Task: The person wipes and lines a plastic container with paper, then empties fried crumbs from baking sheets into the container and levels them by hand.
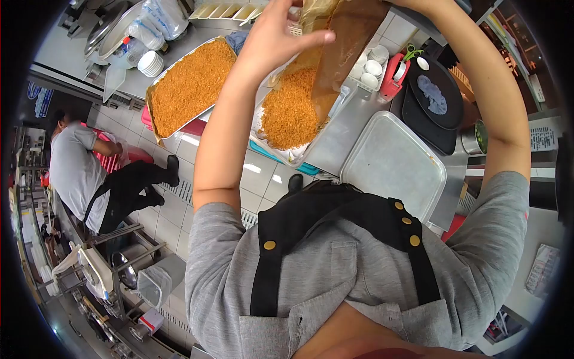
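Note:
A brown, partly see-through sheet of baking paper (pixel 347 51) stands raised and tilted over a tray (pixel 294 160). Its lower end reaches a heap of orange-brown crumbs (pixel 290 113) lying in that tray. My left hand (pixel 278 37) is beside the paper's left side, thumb stretched out against it and apart from the fingers, whose tips are partly cut off by the frame. At the top edge, my right hand (pixel 415 3) is by the paper's upper right corner and appears to grip it; its fingers are mostly out of frame.
Left of my arm is a lined tray of crumbs (pixel 192 87). An upturned metal tray (pixel 397 164) lies at the counter's front right, near black trays (pixel 433 99), a red tape dispenser (pixel 394 76) and white cups (pixel 369 70). A co-worker (pixel 84 161) bends at far left.

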The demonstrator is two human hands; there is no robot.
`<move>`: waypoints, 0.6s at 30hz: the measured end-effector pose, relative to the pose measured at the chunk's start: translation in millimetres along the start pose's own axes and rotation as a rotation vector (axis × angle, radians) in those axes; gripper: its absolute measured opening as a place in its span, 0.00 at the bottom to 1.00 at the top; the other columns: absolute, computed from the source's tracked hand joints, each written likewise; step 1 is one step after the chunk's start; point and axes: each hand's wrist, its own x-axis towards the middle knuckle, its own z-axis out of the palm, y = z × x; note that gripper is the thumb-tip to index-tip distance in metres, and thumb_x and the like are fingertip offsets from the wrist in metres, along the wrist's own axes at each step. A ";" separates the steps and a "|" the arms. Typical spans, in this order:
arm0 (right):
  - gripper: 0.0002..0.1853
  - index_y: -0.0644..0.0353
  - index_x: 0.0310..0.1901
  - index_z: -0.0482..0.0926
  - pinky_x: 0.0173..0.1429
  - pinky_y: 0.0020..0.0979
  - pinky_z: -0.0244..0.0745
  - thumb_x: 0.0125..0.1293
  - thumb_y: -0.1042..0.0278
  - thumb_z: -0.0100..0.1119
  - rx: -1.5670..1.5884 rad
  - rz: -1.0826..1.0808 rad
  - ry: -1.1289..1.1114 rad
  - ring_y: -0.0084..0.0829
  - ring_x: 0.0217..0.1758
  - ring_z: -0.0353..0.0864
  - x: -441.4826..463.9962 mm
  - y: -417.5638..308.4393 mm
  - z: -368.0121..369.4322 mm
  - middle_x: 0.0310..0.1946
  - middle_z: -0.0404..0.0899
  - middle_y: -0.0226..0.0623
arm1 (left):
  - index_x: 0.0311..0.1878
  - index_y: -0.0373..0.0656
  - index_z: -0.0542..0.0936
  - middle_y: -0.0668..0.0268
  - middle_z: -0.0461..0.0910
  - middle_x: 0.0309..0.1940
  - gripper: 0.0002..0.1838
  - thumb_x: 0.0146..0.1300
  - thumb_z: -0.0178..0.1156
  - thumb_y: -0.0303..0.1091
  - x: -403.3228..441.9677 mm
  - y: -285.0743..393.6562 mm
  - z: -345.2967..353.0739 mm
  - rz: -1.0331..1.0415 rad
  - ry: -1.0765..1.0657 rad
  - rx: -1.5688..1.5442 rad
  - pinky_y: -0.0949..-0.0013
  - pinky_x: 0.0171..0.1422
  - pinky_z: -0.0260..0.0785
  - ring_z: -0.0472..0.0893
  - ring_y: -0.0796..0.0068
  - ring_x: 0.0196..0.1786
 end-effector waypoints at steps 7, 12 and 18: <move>0.06 0.58 0.33 0.84 0.52 0.39 0.80 0.53 0.76 0.69 -0.023 -0.007 -0.025 0.43 0.47 0.84 -8.4 -16.4 -9.3 0.40 0.85 0.38 | 0.44 0.36 0.87 0.60 0.89 0.33 0.08 0.66 0.70 0.30 45.4 5.4 2.2 -0.095 -0.059 -0.125 0.68 0.43 0.76 0.85 0.76 0.36; 0.06 0.58 0.31 0.83 0.65 0.40 0.75 0.52 0.74 0.72 -0.063 0.068 -0.004 0.44 0.63 0.77 -35.8 -35.8 -23.2 0.65 0.78 0.42 | 0.43 0.36 0.86 0.62 0.88 0.30 0.08 0.67 0.69 0.32 44.1 14.6 -9.5 -0.180 0.026 -0.033 0.68 0.41 0.74 0.83 0.77 0.33; 0.06 0.59 0.29 0.85 0.72 0.43 0.69 0.49 0.75 0.75 -0.040 0.130 0.018 0.48 0.71 0.71 -61.4 -42.8 -29.3 0.75 0.69 0.47 | 0.41 0.36 0.86 0.61 0.88 0.30 0.08 0.67 0.69 0.32 40.1 10.1 -9.5 -0.200 0.072 0.020 0.66 0.41 0.73 0.83 0.74 0.32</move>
